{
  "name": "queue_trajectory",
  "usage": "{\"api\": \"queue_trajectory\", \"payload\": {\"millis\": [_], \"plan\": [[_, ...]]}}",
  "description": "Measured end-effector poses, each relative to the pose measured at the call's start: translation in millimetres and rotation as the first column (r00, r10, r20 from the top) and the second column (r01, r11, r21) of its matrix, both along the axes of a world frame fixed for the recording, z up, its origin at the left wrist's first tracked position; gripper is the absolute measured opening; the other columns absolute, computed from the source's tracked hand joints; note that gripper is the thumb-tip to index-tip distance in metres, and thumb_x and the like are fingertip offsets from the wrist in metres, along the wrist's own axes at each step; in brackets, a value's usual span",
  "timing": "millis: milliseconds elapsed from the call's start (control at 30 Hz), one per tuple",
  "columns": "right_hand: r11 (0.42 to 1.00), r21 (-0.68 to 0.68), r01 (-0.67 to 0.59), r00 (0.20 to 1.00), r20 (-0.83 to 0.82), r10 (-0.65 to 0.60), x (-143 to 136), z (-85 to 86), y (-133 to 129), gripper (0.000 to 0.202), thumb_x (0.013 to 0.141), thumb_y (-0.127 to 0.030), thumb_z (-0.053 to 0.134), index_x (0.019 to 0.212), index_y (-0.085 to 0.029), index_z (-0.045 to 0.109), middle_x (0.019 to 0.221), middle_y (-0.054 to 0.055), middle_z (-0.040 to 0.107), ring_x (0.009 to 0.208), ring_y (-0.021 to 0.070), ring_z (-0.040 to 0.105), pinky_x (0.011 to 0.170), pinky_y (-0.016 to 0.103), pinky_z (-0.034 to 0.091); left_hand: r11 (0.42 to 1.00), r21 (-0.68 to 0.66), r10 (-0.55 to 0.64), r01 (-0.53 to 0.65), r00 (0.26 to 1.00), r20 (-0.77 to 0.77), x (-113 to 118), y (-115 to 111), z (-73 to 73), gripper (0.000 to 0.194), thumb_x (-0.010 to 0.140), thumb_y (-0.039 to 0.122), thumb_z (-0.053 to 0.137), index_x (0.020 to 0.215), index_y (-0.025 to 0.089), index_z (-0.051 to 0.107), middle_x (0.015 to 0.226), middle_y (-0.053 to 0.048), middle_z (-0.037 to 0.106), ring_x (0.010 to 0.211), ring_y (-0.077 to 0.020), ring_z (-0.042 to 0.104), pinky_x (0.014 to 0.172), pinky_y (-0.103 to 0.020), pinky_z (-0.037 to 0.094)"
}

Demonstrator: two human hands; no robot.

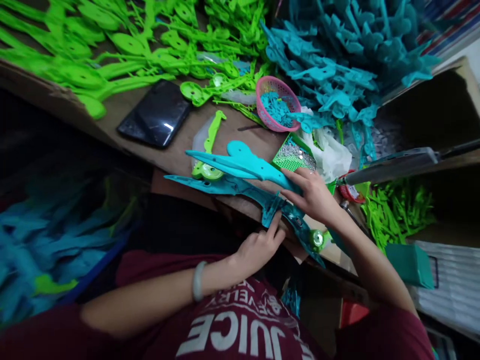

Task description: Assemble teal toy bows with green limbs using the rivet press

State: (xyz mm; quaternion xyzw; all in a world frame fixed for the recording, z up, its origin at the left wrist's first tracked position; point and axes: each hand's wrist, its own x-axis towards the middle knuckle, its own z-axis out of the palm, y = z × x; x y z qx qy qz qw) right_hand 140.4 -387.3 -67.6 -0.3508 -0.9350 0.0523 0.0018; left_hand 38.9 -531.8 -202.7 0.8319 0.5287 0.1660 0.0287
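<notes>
Near the table's front edge lies a long blue plastic shell (240,186), its inner side up, with a small blue part (270,210) standing across its middle. My left hand (262,245) touches that small part with an outstretched finger. A second blue shell (243,162), smooth side up, is held just above and behind the first, its right end gripped by my right hand (313,195). Round green pieces with metallic centres (318,239) sit by the right end of the lower shell and behind its left half.
Green parts (127,45) are heaped at the back left, blue parts (337,65) at the back right. A black phone (155,115), a pink basket (278,104) and a green tray of screws (294,154) stand nearer. A screwdriver-like tool (393,165) hangs at right.
</notes>
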Motion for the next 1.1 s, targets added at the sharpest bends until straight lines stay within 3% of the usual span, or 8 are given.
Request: {"api": "queue_trajectory", "payload": {"millis": [267,633,867,1100], "plan": [[0.992,-0.124,-0.021,0.998,0.062,0.029,-19,-17.7,-1,0.05,0.098,-0.038,0.056,0.142,-0.014,0.057,0.107,0.014,0.067,0.098,0.0298,0.062,0.084,0.042,0.045,1.0,-0.005,-0.009,0.01,0.999,0.05,-3,-2,4.7,0.022,0.092,0.006,0.05,0.109,0.016,0.062,0.142,-0.025,0.059,0.053,-0.0142,0.068,0.045,-0.026,0.053],[0.996,-0.035,-0.083,0.977,0.193,0.088,-38,-23.8,-4,0.045,0.095,-0.032,0.061,0.136,-0.015,0.061,0.103,0.013,0.066,0.096,0.0288,0.062,0.084,0.04,0.043,0.999,-0.043,-0.003,0.007,0.995,0.095,-5,0,5.9,0.021,0.096,0.008,0.044,0.106,0.018,0.058,0.115,-0.013,0.072,0.057,-0.0146,0.069,0.046,-0.025,0.049],[0.987,-0.159,-0.014,0.947,0.313,0.064,-53,-19.6,-7,0.04,0.099,-0.038,0.059,0.127,-0.01,0.063,0.11,0.015,0.063,0.097,0.0255,0.062,0.083,0.036,0.044,0.995,-0.089,-0.045,0.055,0.993,0.11,-11,0,7.4,0.024,0.092,0.004,0.046,0.106,0.015,0.062,0.091,-0.011,0.069,0.059,-0.0179,0.07,0.045,-0.023,0.046],[0.972,-0.231,-0.037,0.966,0.239,0.094,-47,-29.9,6,0.038,0.101,-0.047,0.054,0.117,-0.013,0.063,0.111,0.01,0.06,0.097,0.0222,0.061,0.083,0.033,0.047,0.986,-0.152,-0.047,0.073,0.984,0.171,-7,6,5.2,0.027,0.099,0.012,0.038,0.102,0.015,0.064,0.092,-0.013,0.067,0.062,-0.0227,0.07,0.046,-0.027,0.046]]}}
